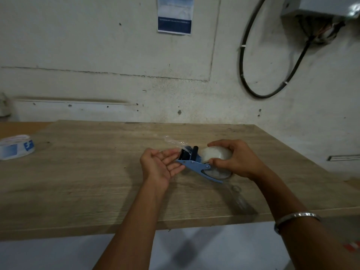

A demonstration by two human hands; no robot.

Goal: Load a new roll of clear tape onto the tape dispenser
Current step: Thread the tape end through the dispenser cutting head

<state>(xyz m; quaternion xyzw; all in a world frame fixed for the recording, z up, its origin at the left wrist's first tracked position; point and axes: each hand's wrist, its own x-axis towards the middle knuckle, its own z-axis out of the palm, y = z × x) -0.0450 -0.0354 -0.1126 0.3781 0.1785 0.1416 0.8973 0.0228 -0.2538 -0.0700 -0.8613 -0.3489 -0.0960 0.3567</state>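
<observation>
Dispenser (196, 164) | right grip (231, 158) clasps clear roll (215, 153) – left (161, 164) spread | spare roll (16, 146) (far left)

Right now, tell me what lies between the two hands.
In the head view, the blue tape dispenser lies between them: the left hand touches its black roller end, and the right hand grips the clear tape roll on it.

1. The left hand (159, 166) lies palm up, fingers nearly straight and pointing right.
2. The right hand (231, 158) is palm down, fingers and thumb curled.
3. Both forearms are bare and reach forward.
</observation>
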